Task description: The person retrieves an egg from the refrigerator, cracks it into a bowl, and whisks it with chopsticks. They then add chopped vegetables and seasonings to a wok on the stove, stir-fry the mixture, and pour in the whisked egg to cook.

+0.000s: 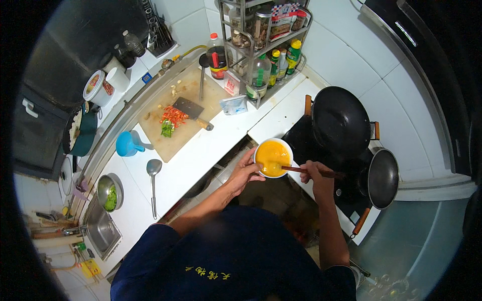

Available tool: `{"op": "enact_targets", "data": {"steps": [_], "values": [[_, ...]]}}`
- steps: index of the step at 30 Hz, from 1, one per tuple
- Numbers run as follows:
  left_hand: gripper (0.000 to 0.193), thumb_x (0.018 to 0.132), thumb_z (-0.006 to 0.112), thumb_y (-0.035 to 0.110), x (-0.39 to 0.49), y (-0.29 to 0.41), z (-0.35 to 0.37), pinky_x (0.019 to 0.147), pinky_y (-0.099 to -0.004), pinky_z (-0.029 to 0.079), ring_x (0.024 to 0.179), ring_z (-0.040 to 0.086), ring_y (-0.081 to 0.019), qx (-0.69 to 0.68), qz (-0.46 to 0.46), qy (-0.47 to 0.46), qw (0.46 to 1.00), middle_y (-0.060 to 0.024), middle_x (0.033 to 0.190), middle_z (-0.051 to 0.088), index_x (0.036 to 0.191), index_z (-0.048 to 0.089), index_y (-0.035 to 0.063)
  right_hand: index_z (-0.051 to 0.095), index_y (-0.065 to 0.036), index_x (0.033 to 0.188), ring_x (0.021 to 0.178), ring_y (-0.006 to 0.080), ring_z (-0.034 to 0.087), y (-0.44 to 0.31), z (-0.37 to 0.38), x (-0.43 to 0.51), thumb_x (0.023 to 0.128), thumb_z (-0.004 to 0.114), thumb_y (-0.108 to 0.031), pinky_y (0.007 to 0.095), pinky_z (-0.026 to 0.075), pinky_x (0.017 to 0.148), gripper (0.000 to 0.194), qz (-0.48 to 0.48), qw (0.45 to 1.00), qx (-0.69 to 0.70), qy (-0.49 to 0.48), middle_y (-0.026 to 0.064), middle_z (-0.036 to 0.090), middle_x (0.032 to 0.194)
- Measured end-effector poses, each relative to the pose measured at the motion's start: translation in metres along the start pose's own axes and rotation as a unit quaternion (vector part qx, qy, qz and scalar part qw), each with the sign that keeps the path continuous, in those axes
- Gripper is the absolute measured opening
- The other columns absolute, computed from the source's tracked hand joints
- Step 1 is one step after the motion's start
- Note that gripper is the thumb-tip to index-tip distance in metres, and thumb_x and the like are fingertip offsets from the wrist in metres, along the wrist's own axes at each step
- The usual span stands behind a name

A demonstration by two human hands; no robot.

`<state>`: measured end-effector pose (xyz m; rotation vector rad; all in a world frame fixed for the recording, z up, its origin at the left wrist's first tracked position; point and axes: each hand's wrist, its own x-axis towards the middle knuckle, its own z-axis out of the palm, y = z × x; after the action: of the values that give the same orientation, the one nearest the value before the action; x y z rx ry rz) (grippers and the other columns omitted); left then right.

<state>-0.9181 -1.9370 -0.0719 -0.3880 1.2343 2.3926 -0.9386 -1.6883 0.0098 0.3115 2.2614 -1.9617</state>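
My left hand [243, 174] holds a white bowl [290, 150] by its left side, the thumb over the rim. Yellow beaten egg [272, 156] fills much of the bowl. In my right hand [317, 176] are brown chopsticks [295, 169], their tips dipped in the egg. The bowl is held in the air, just off the counter's front edge and left of the black stove. Further left a cutting board [173, 145] carries a cleaver [188, 107], chopped red pieces [174, 116] and chopped green pieces [167, 129].
A black wok [340, 116] and a smaller pan [384, 178] stand on the stove [301, 139]. A metal ladle [153, 167], a blue scoop [128, 144] and a metal bowl with greens [109, 192] lie left, near the sink [101, 229]. A seasoning rack [260, 52] stands behind.
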Motion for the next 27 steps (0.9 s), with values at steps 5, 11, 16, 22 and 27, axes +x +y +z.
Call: {"op": "enact_targets", "data": {"steps": [5,11,16,22,27], "values": [[0.073,0.092,0.062,0.007,0.001,0.004,-0.001,0.077,-0.0317,0.062,0.098,0.066,-0.0175,-0.005,0.012,0.005,1.000,-0.0088,0.125,0.059,0.157,0.030,0.0142,0.072,0.003,0.096,0.063,0.0126,0.061,-0.009,0.006,-0.001,0.100,0.061,-0.022,0.0269,0.049,0.062,0.027,0.023,0.999,-0.010,-0.028,0.0083,0.068,0.073],[0.070,0.092,0.061,0.006,0.001,0.010,0.003,0.077,-0.0310,0.062,0.100,0.066,-0.0172,-0.005,0.013,0.010,1.000,-0.0092,0.128,0.058,0.156,0.033,0.0142,0.073,0.002,0.095,0.067,0.0115,0.062,-0.005,-0.001,0.007,0.101,0.061,-0.024,0.0262,0.050,0.064,0.028,-0.010,1.000,0.009,-0.011,0.0072,0.069,0.076],[0.069,0.093,0.059,0.004,0.001,0.010,0.004,0.077,-0.0309,0.062,0.102,0.066,-0.0175,0.001,0.011,0.015,1.000,-0.0094,0.130,0.058,0.156,0.032,0.0143,0.073,0.000,0.093,0.067,0.0123,0.061,-0.015,0.002,0.000,0.100,0.062,-0.027,0.0279,0.050,0.065,0.029,0.007,1.000,-0.010,0.003,0.0069,0.068,0.077],[0.070,0.093,0.058,0.004,0.003,0.014,0.005,0.077,-0.0313,0.063,0.104,0.066,-0.0182,0.004,0.007,-0.006,1.000,-0.0104,0.133,0.057,0.157,0.030,0.0136,0.073,0.000,0.089,0.064,0.0105,0.059,-0.010,0.002,0.001,0.100,0.061,-0.020,0.0252,0.047,0.062,0.027,0.016,0.999,0.025,-0.040,0.0058,0.067,0.074],[0.069,0.093,0.057,0.004,0.002,0.013,0.007,0.076,-0.0306,0.063,0.103,0.066,-0.0174,0.004,0.009,-0.002,1.000,-0.0104,0.132,0.057,0.156,0.031,0.0132,0.072,0.001,0.092,0.067,0.0108,0.061,-0.009,0.003,0.004,0.100,0.061,-0.023,0.0254,0.049,0.064,0.027,-0.015,1.000,0.012,-0.005,0.0072,0.068,0.077]]}}
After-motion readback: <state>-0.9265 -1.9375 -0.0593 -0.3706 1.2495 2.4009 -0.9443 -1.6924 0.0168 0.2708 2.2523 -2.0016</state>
